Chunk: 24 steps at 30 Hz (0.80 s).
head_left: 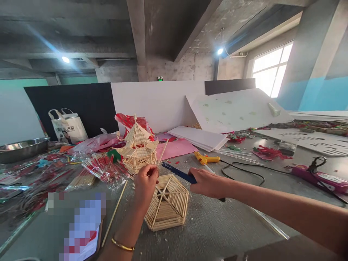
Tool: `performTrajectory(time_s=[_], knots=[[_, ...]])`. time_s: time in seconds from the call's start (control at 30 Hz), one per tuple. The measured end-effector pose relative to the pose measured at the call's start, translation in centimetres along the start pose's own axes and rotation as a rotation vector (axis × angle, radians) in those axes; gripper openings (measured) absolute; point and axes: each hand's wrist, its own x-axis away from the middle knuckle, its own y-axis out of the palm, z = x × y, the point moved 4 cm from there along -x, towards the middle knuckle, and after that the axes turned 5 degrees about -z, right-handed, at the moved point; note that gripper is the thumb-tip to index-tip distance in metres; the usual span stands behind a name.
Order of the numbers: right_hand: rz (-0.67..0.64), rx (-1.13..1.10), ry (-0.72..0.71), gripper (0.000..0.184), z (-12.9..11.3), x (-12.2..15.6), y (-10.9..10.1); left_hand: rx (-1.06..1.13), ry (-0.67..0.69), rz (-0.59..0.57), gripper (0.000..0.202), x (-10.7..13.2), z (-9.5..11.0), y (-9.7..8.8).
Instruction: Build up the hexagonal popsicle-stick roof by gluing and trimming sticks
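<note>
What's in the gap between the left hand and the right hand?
The head view shows a blue tool, gripped by the right hand, pointing toward the left hand; part of the hexagonal stick frame shows below it.

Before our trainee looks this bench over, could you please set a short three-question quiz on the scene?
1. True or false: the yellow glue gun lies on the table.
2. Fill in: the left hand pinches a thin ____.
3. What does the right hand hold? A, a bag; B, a blue tool; C, a bowl.

Key: 1. True. 2. Stick. 3. B.
</note>
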Motion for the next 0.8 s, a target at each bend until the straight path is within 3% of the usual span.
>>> performTrajectory(time_s=[0.33, 0.8], knots=[[-0.015, -0.002, 0.024, 0.025, -1.4, 0.1, 0.2, -0.219, 0.131, 0.055, 0.016, 0.2, 0.1, 0.0], [-0.034, 0.028, 0.003, 0.023, -1.6, -0.1, -0.1, -0.306, 0.166, 0.086, 0.015, 0.3, 0.6, 0.0]])
